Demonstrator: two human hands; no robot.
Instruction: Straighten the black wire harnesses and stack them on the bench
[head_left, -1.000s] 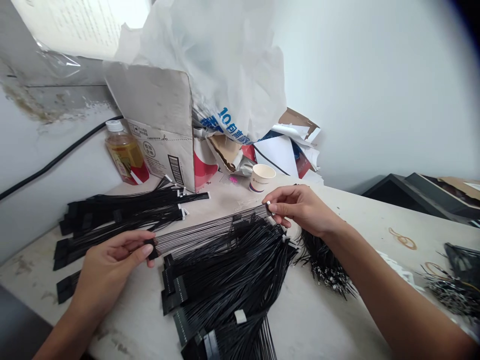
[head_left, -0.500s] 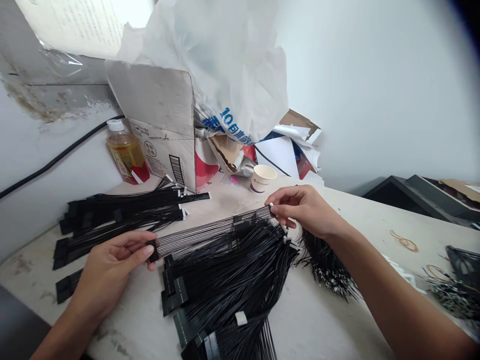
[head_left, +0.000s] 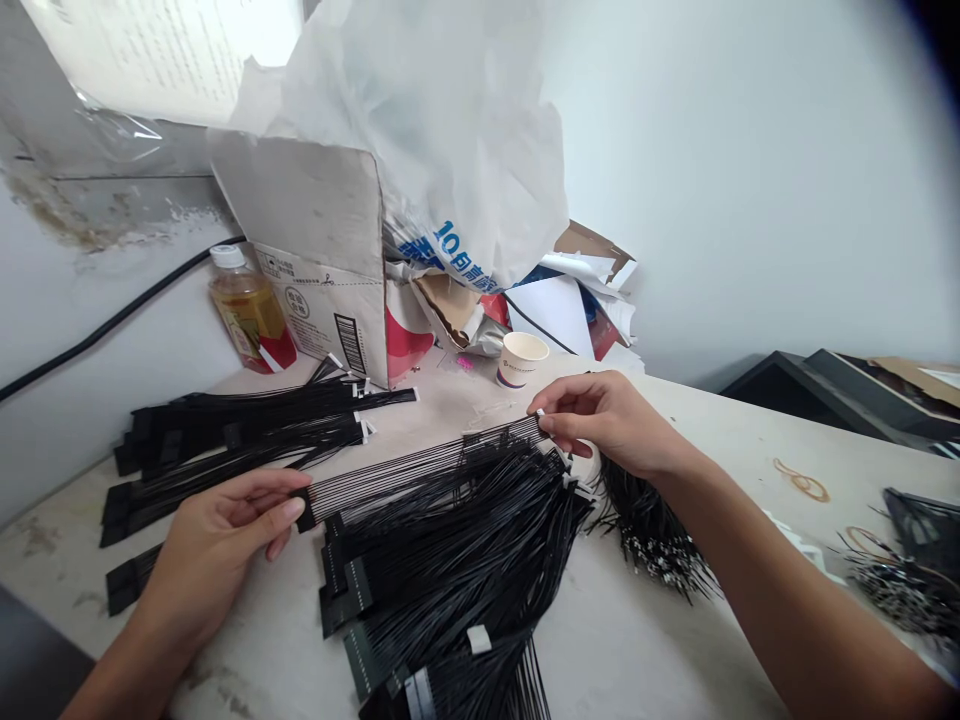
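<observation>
A flat black ribbon cable [head_left: 420, 462] is stretched between both hands above the table. My left hand [head_left: 217, 540] pinches its black connector end at the left. My right hand [head_left: 600, 420] pinches the other end, which has a small white piece, at the right. Under the cable lies a large heap of the same black cables [head_left: 465, 560] with black connectors. A second, tidier stack of cables [head_left: 240, 430] lies at the left, behind my left hand.
A cardboard box [head_left: 315, 240] with a white plastic bag [head_left: 450, 130] stands at the back, a bottle of amber drink [head_left: 251, 310] to its left, a paper cup [head_left: 521, 358] to its right. Loose black wires [head_left: 652, 530] lie under my right forearm; more [head_left: 900, 580] at far right.
Both hands keep hold of the stretched cable. The view has shifted slightly; the hands have hardly moved.
</observation>
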